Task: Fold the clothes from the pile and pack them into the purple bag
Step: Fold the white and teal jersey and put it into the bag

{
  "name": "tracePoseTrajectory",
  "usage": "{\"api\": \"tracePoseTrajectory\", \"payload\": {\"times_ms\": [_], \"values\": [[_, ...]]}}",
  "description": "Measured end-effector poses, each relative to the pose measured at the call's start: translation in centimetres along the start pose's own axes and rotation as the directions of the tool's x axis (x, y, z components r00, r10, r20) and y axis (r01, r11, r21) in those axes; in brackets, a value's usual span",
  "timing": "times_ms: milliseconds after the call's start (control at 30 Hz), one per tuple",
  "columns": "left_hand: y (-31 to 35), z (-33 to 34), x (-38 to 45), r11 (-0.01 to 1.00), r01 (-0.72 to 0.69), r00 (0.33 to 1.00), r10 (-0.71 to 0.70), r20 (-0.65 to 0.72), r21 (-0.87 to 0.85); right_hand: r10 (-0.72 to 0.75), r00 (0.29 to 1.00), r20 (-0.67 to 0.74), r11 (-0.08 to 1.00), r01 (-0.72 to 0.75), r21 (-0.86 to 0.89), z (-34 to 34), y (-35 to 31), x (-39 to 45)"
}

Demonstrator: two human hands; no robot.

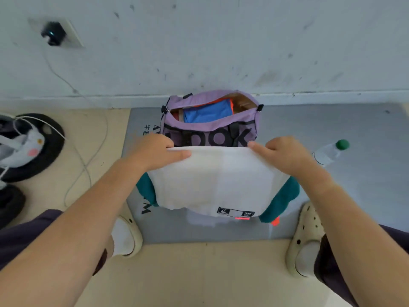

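The purple bag [205,131] stands open against the wall, with a folded blue garment [208,113] and something orange inside. In front of it I hold a folded white garment [212,180] with a small black label near its lower edge. My left hand [159,151] grips its upper left corner, thumb on top. My right hand [285,154] grips the upper right corner. Under the white garment, a teal garment [285,200] shows at both sides.
A grey mat [343,134] lies on the beige floor. A clear bottle with a green cap [329,151] lies on the mat at right. Black round objects and white cables [28,147] lie at left. My feet in light shoes [305,240] flank the mat's near edge.
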State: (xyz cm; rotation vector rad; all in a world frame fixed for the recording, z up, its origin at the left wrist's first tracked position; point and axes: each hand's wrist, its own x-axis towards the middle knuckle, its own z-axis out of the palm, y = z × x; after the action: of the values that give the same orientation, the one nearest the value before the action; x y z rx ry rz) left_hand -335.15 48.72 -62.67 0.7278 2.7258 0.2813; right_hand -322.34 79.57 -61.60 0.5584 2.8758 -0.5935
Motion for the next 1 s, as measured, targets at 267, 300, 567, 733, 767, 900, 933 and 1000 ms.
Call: {"api": "tracePoseTrajectory", "payload": {"times_ms": [267,300,567,733,767,900,933,1000], "values": [[1.5,-4.6,-2.6,0.996,-0.069,0.89,0.037,-0.455,-0.055,-0.177,0.859,-0.48,0.963,0.253,0.098,-4.9,-1.9,-2.3],[1.7,-4.1,-3.2,0.994,-0.093,0.866,0.048,-0.498,-0.065,-0.168,0.839,-0.518,0.963,0.252,0.097,-4.4,-1.8,-3.0],[0.5,12.5,-6.5,0.963,0.144,0.982,-0.166,-0.085,-0.226,-0.006,0.967,-0.255,0.995,0.03,0.09,11.5,2.7,-7.2],[-0.1,23.0,-8.2,0.936,0.273,0.932,-0.199,0.301,-0.224,0.12,0.981,0.152,0.986,-0.135,0.093,21.5,6.3,-9.8],[0.0,24.4,-8.6,0.93,0.304,0.91,-0.218,0.352,-0.209,0.152,0.968,0.199,0.981,-0.172,0.088,22.8,6.7,-10.4],[0.6,27.8,-10.0,0.917,0.398,0.836,-0.363,0.411,0.001,0.294,0.913,0.282,0.956,-0.287,-0.065,26.0,7.8,-12.0],[0.8,28.0,-10.0,0.909,0.415,0.838,-0.397,0.374,0.035,0.315,0.912,0.263,0.949,-0.304,-0.086,26.3,7.7,-12.1],[1.2,28.3,-9.6,0.944,0.327,0.919,-0.33,0.217,0.05,0.269,0.95,0.157,0.958,-0.247,-0.146,27.0,7.5,-11.8]]}}
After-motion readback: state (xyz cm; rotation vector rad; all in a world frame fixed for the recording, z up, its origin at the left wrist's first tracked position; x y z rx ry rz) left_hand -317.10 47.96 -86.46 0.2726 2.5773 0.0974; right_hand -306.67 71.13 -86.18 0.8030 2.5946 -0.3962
